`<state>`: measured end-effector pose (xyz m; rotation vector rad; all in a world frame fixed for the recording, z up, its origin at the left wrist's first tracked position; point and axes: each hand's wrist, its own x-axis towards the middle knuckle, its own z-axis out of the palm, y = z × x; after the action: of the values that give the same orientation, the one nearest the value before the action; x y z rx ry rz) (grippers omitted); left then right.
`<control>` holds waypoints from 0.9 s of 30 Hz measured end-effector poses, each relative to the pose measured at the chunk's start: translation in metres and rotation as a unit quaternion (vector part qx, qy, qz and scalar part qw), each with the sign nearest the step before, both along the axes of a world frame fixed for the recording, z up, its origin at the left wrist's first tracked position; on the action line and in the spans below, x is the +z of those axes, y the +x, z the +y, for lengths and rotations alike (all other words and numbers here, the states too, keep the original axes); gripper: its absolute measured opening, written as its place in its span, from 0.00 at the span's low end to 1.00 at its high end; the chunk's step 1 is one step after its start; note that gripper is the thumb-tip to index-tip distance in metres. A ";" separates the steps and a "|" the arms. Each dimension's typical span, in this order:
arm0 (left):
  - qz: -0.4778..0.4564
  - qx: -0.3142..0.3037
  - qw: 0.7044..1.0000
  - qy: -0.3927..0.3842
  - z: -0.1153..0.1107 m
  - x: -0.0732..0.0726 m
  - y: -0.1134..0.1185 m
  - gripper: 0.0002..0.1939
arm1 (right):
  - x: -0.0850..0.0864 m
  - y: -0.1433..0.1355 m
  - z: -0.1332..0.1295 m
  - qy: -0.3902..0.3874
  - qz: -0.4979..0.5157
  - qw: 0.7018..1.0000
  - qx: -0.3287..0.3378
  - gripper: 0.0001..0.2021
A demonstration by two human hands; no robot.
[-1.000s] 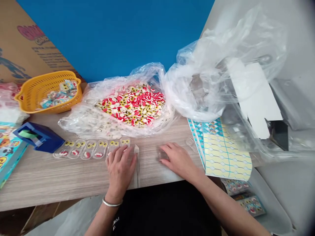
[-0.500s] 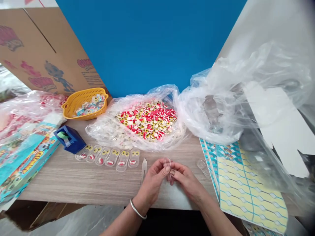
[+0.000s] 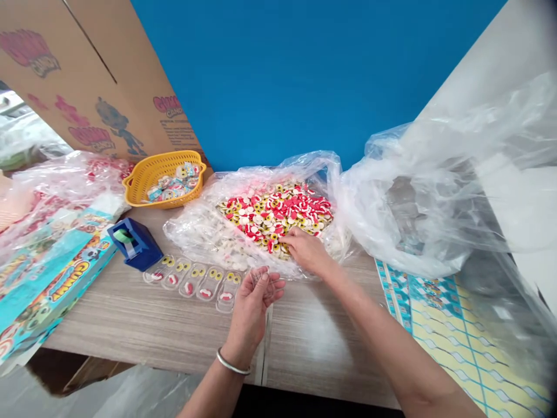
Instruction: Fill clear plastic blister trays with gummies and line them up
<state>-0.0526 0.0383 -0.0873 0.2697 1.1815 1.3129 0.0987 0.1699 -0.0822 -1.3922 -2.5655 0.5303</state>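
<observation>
Holding a clear plastic shell [image 3: 263, 274] in left hand [image 3: 251, 299], closed on it. Right hand [image 3: 307, 251] apart from it, touching red and yellow pieces [image 3: 278, 212] in open bag [image 3: 209, 247]; can't tell if gripping any. Filled shells [image 3: 205, 285] lined up on tabletop [image 3: 143, 325], beside blue tape dispenser [image 3: 141, 249].

From my remote seat I make out red, white and yellow pieces [image 3: 300, 206], a lattice-patterned amber basket [image 3: 143, 174], a navy tape dispenser [image 3: 148, 247], a brown carton [image 3: 117, 75] printed pink and blue, grey-brown grain on the table [image 3: 174, 331], and blue-lined yellow sheeting [image 3: 439, 337].
</observation>
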 end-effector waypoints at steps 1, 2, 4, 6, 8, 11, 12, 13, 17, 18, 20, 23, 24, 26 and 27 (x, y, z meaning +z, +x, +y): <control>-0.001 0.000 1.000 -0.002 0.000 -0.001 0.000 0.25 | -0.003 -0.002 0.004 0.000 -0.018 1.000 0.011 0.15; -0.003 0.000 1.000 -0.005 0.000 -0.002 0.000 0.25 | -0.005 -0.003 0.007 0.001 -0.031 0.999 0.015 0.14; -0.004 0.000 1.000 -0.009 0.001 -0.003 -0.001 0.25 | -0.005 -0.004 0.008 0.006 -0.043 0.999 -0.003 0.12; -0.003 0.001 1.000 -0.009 0.001 -0.003 -0.001 0.25 | -0.002 -0.002 0.006 0.002 -0.039 0.999 -0.032 0.10; -0.003 0.001 1.000 -0.007 0.002 -0.004 -0.002 0.25 | 0.002 0.001 0.002 -0.007 -0.028 0.999 -0.039 0.09; -0.005 -0.001 1.000 -0.009 0.003 -0.003 -0.002 0.26 | 0.006 0.001 -0.003 -0.018 -0.039 0.999 -0.009 0.11; -0.006 -0.003 1.000 -0.011 0.003 -0.003 -0.002 0.26 | 0.006 -0.001 -0.004 -0.019 -0.053 0.998 -0.003 0.11; -0.006 -0.005 1.000 -0.011 0.003 -0.002 -0.001 0.26 | 0.005 -0.003 -0.004 -0.020 -0.066 0.998 0.001 0.10; -0.004 -0.007 1.000 -0.010 0.003 -0.002 0.000 0.26 | 0.000 -0.015 -0.004 -0.008 -0.085 0.996 -0.023 0.10; -0.004 -0.007 1.000 -0.010 0.003 -0.002 0.000 0.26 | -0.001 -0.017 -0.004 -0.003 -0.080 0.996 -0.037 0.11; -0.004 -0.007 1.000 -0.012 0.003 -0.001 0.000 0.26 | -0.003 -0.018 -0.005 0.002 -0.069 0.996 -0.060 0.12; -0.005 -0.010 1.000 -0.012 0.002 0.001 0.000 0.26 | -0.001 -0.010 -0.004 -0.027 -0.062 0.997 -0.041 0.09; -0.004 -0.014 1.000 -0.011 0.002 0.002 0.000 0.26 | 0.000 -0.005 -0.003 -0.043 -0.057 0.997 -0.024 0.08; -0.005 -0.021 1.000 -0.006 0.002 0.003 0.000 0.26 | 0.005 0.004 -0.002 -0.064 -0.028 0.998 -0.002 0.08; -0.008 -0.024 1.000 -0.003 0.002 0.004 0.001 0.26 | 0.009 0.009 -0.003 -0.066 -0.003 0.998 -0.003 0.08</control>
<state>-0.0519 0.0407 -0.0834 0.2821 1.1583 1.2678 0.1073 0.1674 -0.0736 -1.4440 -2.5722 0.7086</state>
